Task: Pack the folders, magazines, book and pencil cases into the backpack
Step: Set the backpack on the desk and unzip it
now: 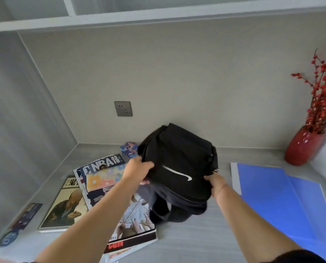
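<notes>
Your left hand (139, 168) and right hand (216, 184) curl their fingers on the backpack (177, 154). Its floppy bottom could drag the magazines (135, 215) near the left edge of the desk (196, 236).

A white swoosh logo marks the black backpack (179, 156). "NBA" heads the top magazine (103, 161); red letters "cun" run along a lower magazine (133, 241); the character "鬼" opens the book (66, 205) title.
</notes>
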`<state>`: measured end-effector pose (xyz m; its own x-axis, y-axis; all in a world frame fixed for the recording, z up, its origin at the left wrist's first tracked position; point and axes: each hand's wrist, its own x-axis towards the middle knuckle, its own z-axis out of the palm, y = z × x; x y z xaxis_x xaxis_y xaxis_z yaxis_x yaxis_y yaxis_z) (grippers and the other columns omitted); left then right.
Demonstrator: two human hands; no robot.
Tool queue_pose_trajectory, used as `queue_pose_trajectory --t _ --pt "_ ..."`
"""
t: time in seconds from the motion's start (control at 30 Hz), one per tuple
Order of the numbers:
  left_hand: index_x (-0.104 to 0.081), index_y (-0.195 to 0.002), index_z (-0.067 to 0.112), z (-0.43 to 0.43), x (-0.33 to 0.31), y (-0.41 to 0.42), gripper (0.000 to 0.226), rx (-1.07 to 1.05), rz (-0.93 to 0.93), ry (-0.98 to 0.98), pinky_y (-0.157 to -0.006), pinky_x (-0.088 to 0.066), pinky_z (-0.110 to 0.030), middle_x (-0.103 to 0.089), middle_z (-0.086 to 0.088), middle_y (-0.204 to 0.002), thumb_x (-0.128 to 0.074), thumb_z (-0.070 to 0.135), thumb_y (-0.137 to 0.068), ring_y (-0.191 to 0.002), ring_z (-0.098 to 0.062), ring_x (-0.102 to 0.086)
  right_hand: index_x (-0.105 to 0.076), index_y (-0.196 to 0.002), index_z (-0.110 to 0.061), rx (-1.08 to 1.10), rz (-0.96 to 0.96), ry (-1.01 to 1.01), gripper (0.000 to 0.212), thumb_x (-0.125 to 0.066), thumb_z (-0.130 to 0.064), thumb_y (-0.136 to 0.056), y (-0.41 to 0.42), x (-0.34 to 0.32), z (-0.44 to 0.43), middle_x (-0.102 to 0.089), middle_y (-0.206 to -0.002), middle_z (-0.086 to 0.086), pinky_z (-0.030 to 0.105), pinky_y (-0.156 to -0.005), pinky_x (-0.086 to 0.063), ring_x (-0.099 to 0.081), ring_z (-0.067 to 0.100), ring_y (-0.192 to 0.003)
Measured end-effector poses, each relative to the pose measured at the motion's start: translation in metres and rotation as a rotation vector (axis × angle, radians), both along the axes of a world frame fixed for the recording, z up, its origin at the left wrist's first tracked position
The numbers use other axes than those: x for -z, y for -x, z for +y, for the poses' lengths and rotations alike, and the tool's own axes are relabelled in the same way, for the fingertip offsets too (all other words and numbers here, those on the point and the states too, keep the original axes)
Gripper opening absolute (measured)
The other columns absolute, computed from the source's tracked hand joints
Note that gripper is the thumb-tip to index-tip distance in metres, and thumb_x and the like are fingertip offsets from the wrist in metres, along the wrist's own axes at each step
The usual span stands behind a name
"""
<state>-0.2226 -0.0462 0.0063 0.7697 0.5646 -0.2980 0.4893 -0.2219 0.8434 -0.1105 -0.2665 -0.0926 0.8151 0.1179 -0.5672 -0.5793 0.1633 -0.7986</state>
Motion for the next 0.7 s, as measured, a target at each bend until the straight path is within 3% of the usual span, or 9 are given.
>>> queue_pose_trajectory --t 0.13,0.23,0.3,0.4,0.47,0.53,0.6,0.7 --pt "-0.059 -0.098 0.001 -0.004 0.061 0.019 0.028 0.159 0.293 0.096 -0.041 -0.053 -0.027 -0.066 -0.018 -0.082 -0.071 0.020 -0.081 -0.040 -0.021 -0.060 -0.050 -0.132 -0.001 -0.012 -0.069 0.272 0.044 -0.048 0.009 -0.089 -0.011 0.016 -0.039 -0.055 -0.131 0.023 0.044 -0.106 -0.039 -0.051 0.038 -0.120" --pt "-0.054 -0.083 0.005 -0.025 0.097 0.033 0.025 0.304 0.442 0.134 -0.041 -0.052 -0.026 -0.066 -0.010 -0.058 -0.069 0.025 -0.083 -0.039 -0.017 -0.059 -0.056 -0.123 0.005 -0.014 -0.080 0.425 0.037 -0.056 0.007 -0.086 -0.003 0.030 -0.062 -0.060 -0.124 0.023 0.039 -0.099 -0.043 -0.057 0.036 -0.110" --pt "-0.053 -0.077 0.005 -0.034 0.103 0.039 0.036 0.502 0.617 0.154 -0.045 -0.048 -0.023 -0.065 -0.005 -0.050 -0.065 0.037 -0.085 -0.042 -0.016 -0.059 -0.057 -0.118 0.007 -0.002 -0.061 0.511 0.034 -0.060 0.004 -0.085 0.003 0.038 -0.072 -0.061 -0.120 0.023 0.038 -0.094 -0.044 -0.057 0.036 -0.108" --pt "-0.056 -0.075 0.007 -0.034 0.096 0.028 0.051 0.725 0.767 -0.075 -0.058 -0.048 -0.025 -0.071 -0.013 -0.076 -0.055 0.057 -0.085 -0.056 -0.019 -0.062 -0.058 -0.113 0.008 0.036 -0.035 0.584 0.033 -0.066 -0.004 -0.083 0.003 0.045 -0.081 -0.062 -0.111 0.022 0.042 -0.093 -0.047 -0.058 0.039 -0.107" --pt "-0.060 -0.084 0.009 -0.029 0.083 0.009 0.056 0.706 0.706 -0.444 -0.067 -0.049 -0.027 -0.071 -0.012 -0.090 -0.049 0.064 -0.085 -0.078 -0.023 -0.069 -0.056 -0.101 0.002 0.095 -0.037 0.618 0.027 -0.069 -0.010 -0.081 -0.001 0.041 -0.080 -0.059 -0.100 0.018 0.041 -0.087 -0.046 -0.056 0.037 -0.101" --pt "-0.060 -0.097 0.013 -0.027 0.065 -0.013 0.056 0.621 0.591 -0.755 -0.071 -0.045 -0.029 -0.068 -0.006 -0.098 -0.044 0.065 -0.086 -0.096 -0.025 -0.066 -0.050 -0.117 -0.003 0.115 -0.094 0.667 0.043 -0.070 -0.016 -0.082 -0.007 0.035 -0.077 -0.055 -0.114 0.017 0.043 -0.093 -0.042 -0.051 0.037 -0.112" --pt "-0.059 -0.103 0.014 -0.030 0.055 -0.040 0.047 0.587 0.383 -0.807 -0.073 -0.046 -0.032 -0.066 -0.006 -0.105 -0.044 0.057 -0.090 -0.098 -0.027 -0.063 -0.039 -0.135 -0.005 0.095 -0.161 0.714 0.061 -0.068 -0.021 -0.083 -0.014 0.028 -0.075 -0.047 -0.136 0.016 0.044 -0.102 -0.039 -0.047 0.036 -0.124" --pt "-0.062 -0.099 0.012 -0.053 0.046 -0.075 0.031 0.623 0.116 -0.624 -0.078 -0.051 -0.036 -0.066 -0.006 -0.103 -0.047 0.039 -0.092 -0.095 -0.026 -0.061 -0.053 -0.127 -0.013 -0.037 -0.232 0.820 0.047 -0.064 -0.029 -0.085 -0.019 0.024 -0.075 -0.053 -0.133 0.013 0.043 -0.101 -0.044 -0.050 0.032 -0.120"
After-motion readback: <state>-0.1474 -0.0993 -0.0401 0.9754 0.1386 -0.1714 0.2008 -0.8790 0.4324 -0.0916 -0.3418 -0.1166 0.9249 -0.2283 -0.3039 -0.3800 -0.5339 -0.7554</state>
